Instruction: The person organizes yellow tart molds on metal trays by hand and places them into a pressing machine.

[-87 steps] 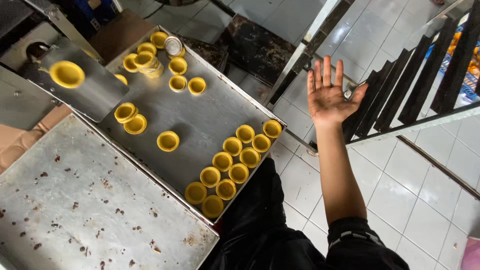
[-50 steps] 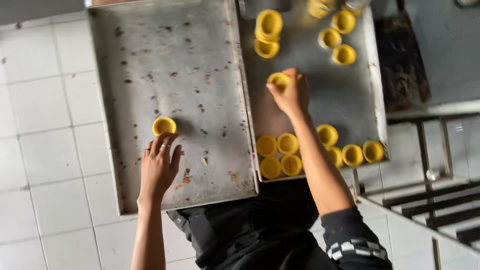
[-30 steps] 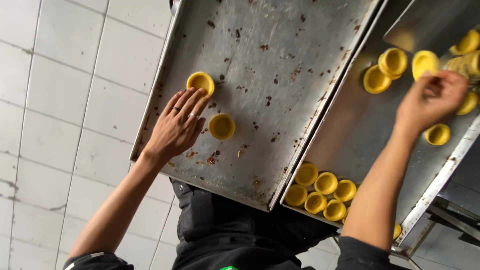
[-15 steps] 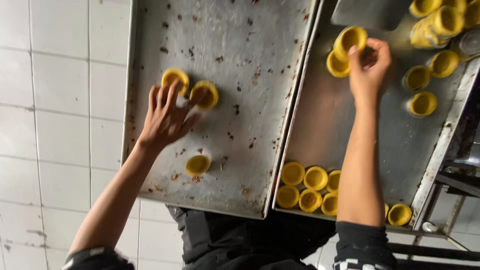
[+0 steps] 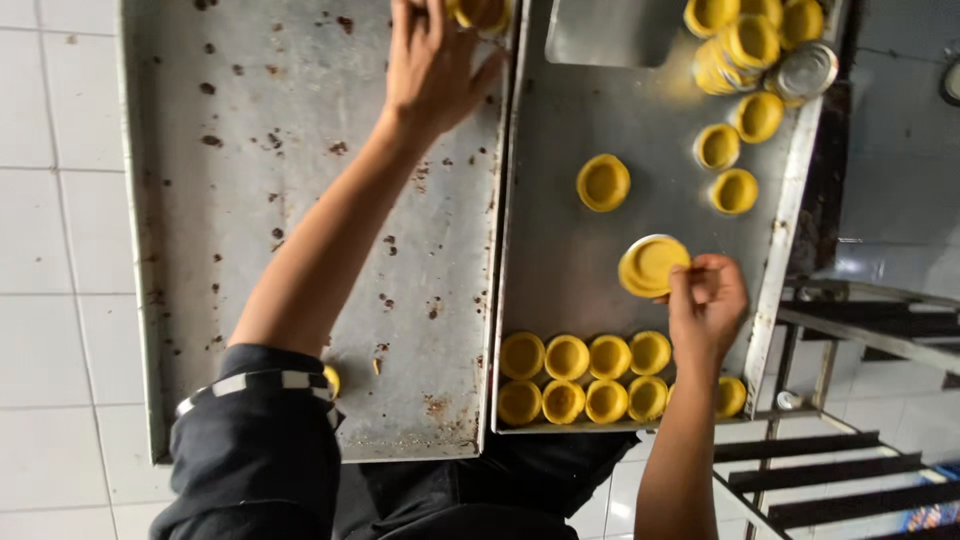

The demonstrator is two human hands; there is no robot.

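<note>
My left hand (image 5: pixel 430 65) reaches to the far end of the spotted left metal tray (image 5: pixel 250 250), fingers spread flat, beside a yellow tart shell (image 5: pixel 482 12) at the frame's top edge. My right hand (image 5: pixel 708 305) pinches a yellow tart shell in its metal mould (image 5: pixel 650 265), tilted, over the right tray (image 5: pixel 560 270). Two rows of several filled moulds (image 5: pixel 585 378) line that tray's near edge. One loose shell (image 5: pixel 603 182) lies mid-tray. Another shell (image 5: pixel 331 380) peeks out by my left sleeve.
More yellow moulds (image 5: pixel 745 60) are heaped at the right tray's far corner, with an empty silver tin (image 5: pixel 806 70) and a flat metal sheet (image 5: pixel 612 30). A metal rack (image 5: pixel 850 470) stands to the right. White tiled floor (image 5: pixel 50 200) lies to the left.
My left hand has stretched further up the left tray toward its far edge. My right hand has drawn back toward me, now holding one mould above the tray. The view has shifted.
</note>
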